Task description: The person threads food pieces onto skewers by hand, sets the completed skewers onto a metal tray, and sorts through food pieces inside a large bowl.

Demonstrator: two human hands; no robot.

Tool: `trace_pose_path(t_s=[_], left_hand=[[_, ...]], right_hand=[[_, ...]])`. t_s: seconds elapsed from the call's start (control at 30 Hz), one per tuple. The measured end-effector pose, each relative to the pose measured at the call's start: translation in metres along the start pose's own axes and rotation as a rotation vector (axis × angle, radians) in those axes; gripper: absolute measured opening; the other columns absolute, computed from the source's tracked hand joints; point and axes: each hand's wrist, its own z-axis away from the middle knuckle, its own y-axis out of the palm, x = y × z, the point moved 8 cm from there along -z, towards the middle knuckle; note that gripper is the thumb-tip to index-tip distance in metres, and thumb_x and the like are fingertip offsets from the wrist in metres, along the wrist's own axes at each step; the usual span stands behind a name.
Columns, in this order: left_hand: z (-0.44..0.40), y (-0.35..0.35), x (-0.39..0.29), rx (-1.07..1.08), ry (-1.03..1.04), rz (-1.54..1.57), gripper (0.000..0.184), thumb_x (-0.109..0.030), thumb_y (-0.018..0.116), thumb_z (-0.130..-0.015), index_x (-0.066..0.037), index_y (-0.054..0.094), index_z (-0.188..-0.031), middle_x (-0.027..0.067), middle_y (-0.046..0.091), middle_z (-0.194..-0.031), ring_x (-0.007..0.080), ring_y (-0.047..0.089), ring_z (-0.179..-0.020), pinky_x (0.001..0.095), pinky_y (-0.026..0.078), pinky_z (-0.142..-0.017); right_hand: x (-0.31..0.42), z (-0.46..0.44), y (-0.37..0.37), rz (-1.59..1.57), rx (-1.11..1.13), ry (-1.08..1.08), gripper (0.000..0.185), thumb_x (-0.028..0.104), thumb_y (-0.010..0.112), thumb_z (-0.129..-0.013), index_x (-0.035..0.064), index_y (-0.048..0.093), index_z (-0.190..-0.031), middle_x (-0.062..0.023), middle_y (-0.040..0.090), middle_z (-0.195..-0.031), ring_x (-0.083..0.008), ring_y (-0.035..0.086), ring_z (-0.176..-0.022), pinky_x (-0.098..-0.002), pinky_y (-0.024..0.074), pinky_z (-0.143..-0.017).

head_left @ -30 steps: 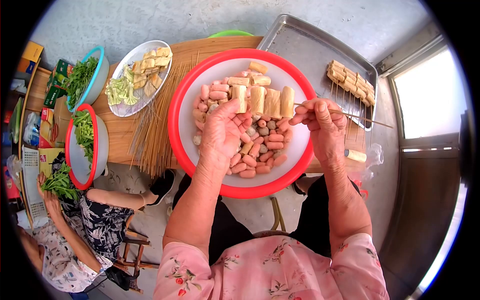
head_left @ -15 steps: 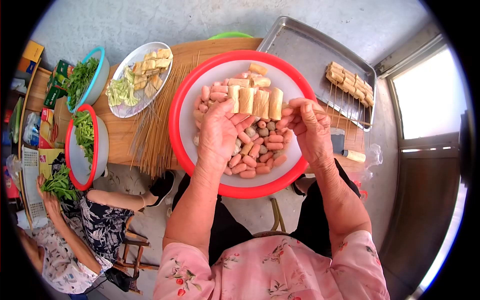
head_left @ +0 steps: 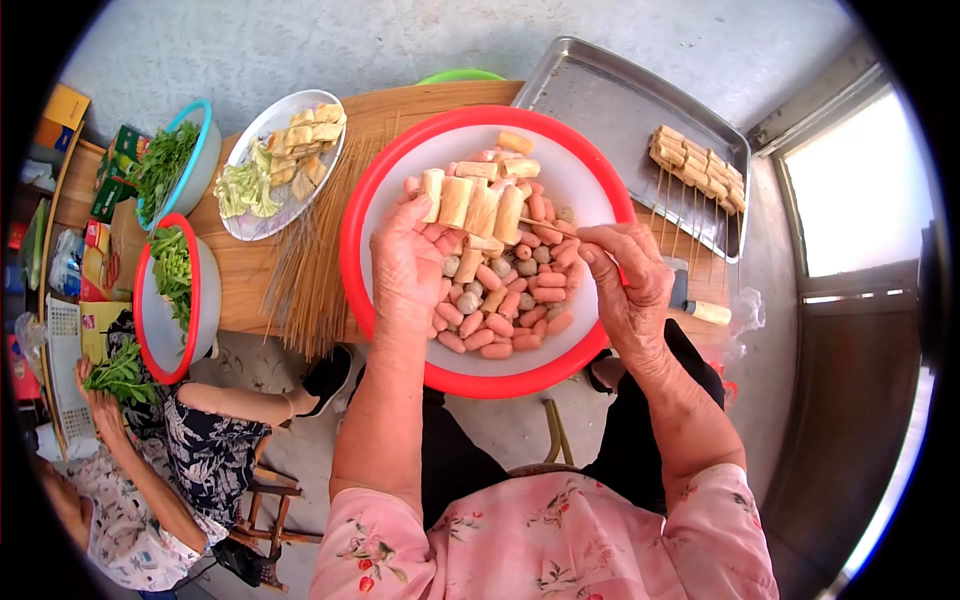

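Note:
Over a white basin with a red rim [head_left: 352, 230], my left hand [head_left: 405, 262] is closed on a row of several yellow-brown tofu-skin rolls [head_left: 481, 207]. A thin bamboo skewer [head_left: 546, 227] runs out of the right end of this row. Its other end is pinched between the thumb and fingers of my right hand [head_left: 632, 285]. Beneath the hands, the basin holds small pink sausages [head_left: 497, 325], greyish meatballs [head_left: 525, 266] and more loose rolls [head_left: 515, 143]. My left palm hides part of the basin's contents.
Finished roll skewers [head_left: 698, 165] lie on a metal tray [head_left: 600, 85] at right, near a cleaver [head_left: 708, 312]. Loose bamboo sticks [head_left: 318, 270], an oval plate [head_left: 240, 225] and bowls of greens [head_left: 172, 160] stand at left. Another person's hand [head_left: 95, 400] holds leaves at lower left.
My left hand has moved left with the rolls. My right hand has shifted slightly right and down, and more skewer shows between it and the rolls.

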Motion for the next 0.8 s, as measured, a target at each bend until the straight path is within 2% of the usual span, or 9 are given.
trace_pose_path(t_s=[0.03, 0.07, 0.13, 0.23, 0.27, 0.4, 0.5, 0.6, 0.8], left_hand=[[0.000, -0.002, -0.006, 0.008, 0.037, -0.021, 0.026, -0.013, 0.059, -0.082, -0.005, 0.055, -0.107, 0.0099, 0.062, -0.101, 0.0231, 0.062, -0.091, 0.0394, 0.053, -0.076], [-0.003, -0.001, -0.009, 0.029, 0.064, -0.037, 0.025, -0.014, 0.059, -0.083, -0.004, 0.057, -0.106, 0.0100, 0.063, -0.099, 0.0232, 0.062, -0.090, 0.0398, 0.052, -0.077], [-0.005, -0.006, -0.013, 0.063, 0.050, -0.025, 0.031, -0.014, 0.059, -0.083, 0.001, 0.057, -0.110, 0.0140, 0.063, -0.107, 0.0270, 0.060, -0.100, 0.0454, 0.048, -0.088], [-0.001, -0.006, -0.020, -0.035, 0.029, -0.026, 0.030, -0.013, 0.059, -0.083, 0.001, 0.058, -0.109, 0.0128, 0.064, -0.103, 0.0241, 0.061, -0.098, 0.0408, 0.051, -0.086], [-0.002, -0.006, -0.022, -0.021, 0.027, -0.029, 0.029, -0.014, 0.059, -0.084, 0.000, 0.058, -0.109, 0.0129, 0.064, -0.103, 0.0235, 0.061, -0.098, 0.0401, 0.051, -0.086], [-0.003, 0.003, -0.018, -0.002, 0.041, -0.049, 0.029, -0.020, 0.057, -0.088, -0.002, 0.057, -0.111, 0.0125, 0.064, -0.105, 0.0225, 0.061, -0.098, 0.0387, 0.052, -0.082], [-0.001, 0.022, -0.011, 0.165, 0.018, -0.095, 0.039, -0.026, 0.058, -0.089, -0.001, 0.053, -0.119, 0.0116, 0.063, -0.103, 0.0223, 0.061, -0.094, 0.0353, 0.051, -0.081], [0.003, 0.026, -0.001, 0.090, 0.018, -0.217, 0.040, -0.030, 0.055, -0.091, -0.004, 0.052, -0.121, 0.0107, 0.062, -0.103, 0.0193, 0.061, -0.091, 0.0322, 0.051, -0.079], [0.001, 0.022, 0.013, 0.101, -0.039, -0.277, 0.037, -0.026, 0.058, -0.089, -0.005, 0.053, -0.120, 0.0110, 0.062, -0.101, 0.0176, 0.061, -0.086, 0.0296, 0.050, -0.077]], right_hand=[[0.018, 0.000, -0.014, 0.236, -0.129, -0.233, 0.017, 0.010, 0.065, -0.081, 0.0005, 0.064, -0.096, -0.0106, 0.064, -0.090, -0.0230, 0.059, -0.082, -0.0310, 0.0466, -0.070], [0.011, -0.003, -0.015, 0.271, -0.064, -0.139, 0.021, 0.006, 0.067, -0.076, 0.0030, 0.065, -0.097, -0.0135, 0.062, -0.099, -0.0295, 0.056, -0.095, -0.0352, 0.0446, -0.078], [-0.027, 0.001, -0.007, 0.217, 0.104, 0.007, 0.019, 0.009, 0.064, -0.081, 0.0017, 0.063, -0.098, -0.0154, 0.064, -0.092, -0.0291, 0.060, -0.086, -0.0357, 0.0473, -0.074], [-0.050, 0.013, -0.005, 0.000, 0.362, 0.296, 0.019, 0.012, 0.061, -0.084, 0.0030, 0.063, -0.101, -0.0152, 0.064, -0.083, -0.0292, 0.063, -0.074, -0.0347, 0.0499, -0.068], [-0.040, 0.011, -0.004, -0.003, 0.384, 0.088, 0.017, 0.012, 0.060, -0.085, 0.0036, 0.064, -0.100, -0.0137, 0.065, -0.083, -0.0293, 0.063, -0.073, -0.0335, 0.0504, -0.068], [-0.040, 0.019, -0.014, -0.105, 0.414, 0.126, 0.017, 0.014, 0.061, -0.086, 0.0016, 0.065, -0.096, -0.0128, 0.065, -0.081, -0.0236, 0.064, -0.071, -0.0306, 0.0498, -0.067], [-0.051, 0.020, -0.028, -0.241, 0.348, 0.279, 0.019, 0.018, 0.063, -0.087, 0.0014, 0.066, -0.095, -0.0089, 0.066, -0.078, -0.0145, 0.062, -0.069, -0.0281, 0.0488, -0.066], [-0.079, 0.019, -0.054, -0.358, 0.018, 0.403, 0.018, 0.018, 0.063, -0.086, 0.0011, 0.067, -0.092, -0.0048, 0.060, -0.066, -0.0068, 0.052, -0.062, -0.0261, 0.0456, -0.058], [-0.160, 0.039, -0.136, -0.264, -0.500, 0.731, 0.020, 0.017, 0.064, -0.084, -0.0005, 0.068, -0.091, 0.0030, 0.055, -0.062, -0.0059, 0.047, -0.058, -0.0245, 0.0411, -0.054]])
